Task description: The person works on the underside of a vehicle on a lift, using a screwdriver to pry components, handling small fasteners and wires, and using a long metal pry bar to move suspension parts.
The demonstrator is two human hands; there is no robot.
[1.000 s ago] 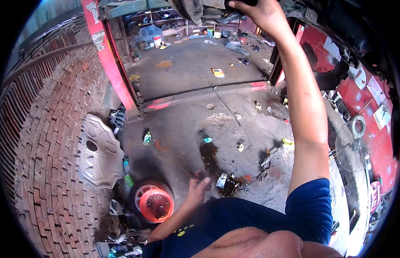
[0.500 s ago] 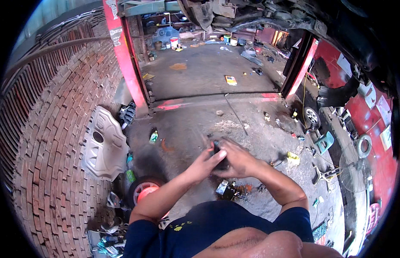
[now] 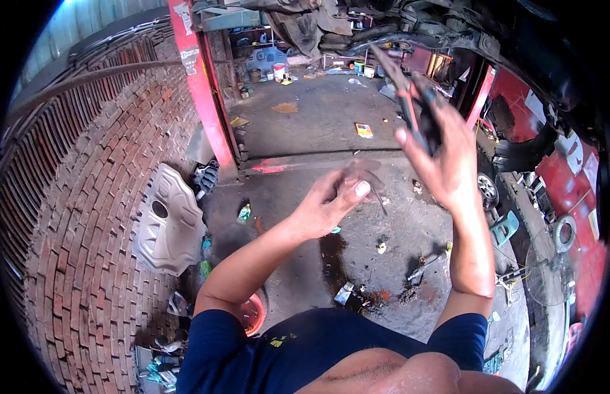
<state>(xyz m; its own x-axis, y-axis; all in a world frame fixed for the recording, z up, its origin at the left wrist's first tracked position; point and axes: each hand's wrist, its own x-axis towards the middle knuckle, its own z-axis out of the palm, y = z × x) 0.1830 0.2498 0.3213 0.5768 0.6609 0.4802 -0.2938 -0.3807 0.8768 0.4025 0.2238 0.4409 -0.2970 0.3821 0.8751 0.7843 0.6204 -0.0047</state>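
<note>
My right hand (image 3: 446, 154) is raised and closed around a pair of pliers (image 3: 401, 82) with red and dark handles. The jaws point up and away, in front of the dark underside of a raised vehicle (image 3: 410, 39); I cannot tell whether they touch it. My left hand (image 3: 334, 200) is lower, in front of my chest. Its fingers are curled in with the thumb bent over, and motion blurs their tips. Something dark and blurred shows by these fingertips, too unclear to name.
Red lift posts (image 3: 210, 105) frame the bay. A pale moulded panel (image 3: 170, 220) leans against the brick wall (image 3: 82, 230). On the floor lie a green bottle (image 3: 244, 211), an orange-red basin (image 3: 253, 314) and a dark wet patch (image 3: 332, 262). A fan (image 3: 547, 276) stands at the right.
My hands were together at the middle and have parted. The right one has gone up and to the right with the pliers. My left hand has risen slightly. The view has shifted a little.
</note>
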